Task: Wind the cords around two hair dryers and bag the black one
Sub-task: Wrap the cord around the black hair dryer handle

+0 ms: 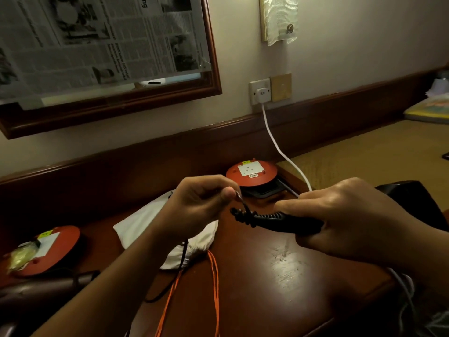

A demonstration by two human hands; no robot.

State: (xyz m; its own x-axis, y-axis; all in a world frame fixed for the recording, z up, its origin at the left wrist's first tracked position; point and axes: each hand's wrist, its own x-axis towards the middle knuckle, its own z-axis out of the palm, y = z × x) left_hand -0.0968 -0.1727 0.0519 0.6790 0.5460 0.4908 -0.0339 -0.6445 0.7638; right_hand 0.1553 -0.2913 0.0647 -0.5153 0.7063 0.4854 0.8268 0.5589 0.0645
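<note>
At the far left of the wooden desk (279, 271) lies an orange cable reel (52, 249) with a socket face, and just near of it a dark rounded object (36, 290) that cannot be identified. A white drawstring bag (150, 222) rests near the middle of the desk, with orange cable (213, 283) running toward the near edge beside it. Above the bag, the left hand (199, 205) pinches the black cord (243, 207) between thumb and fingertips. To its right, the right hand (340, 215) is closed around the handle of the black hair dryer (291, 222), held above the desk, its ribbed cord sleeve pointing left. Behind the hands, a second orange reel (251, 172) sits at the desk's far edge, and a white cable (274, 139) climbs to a wall socket (260, 91).
</note>
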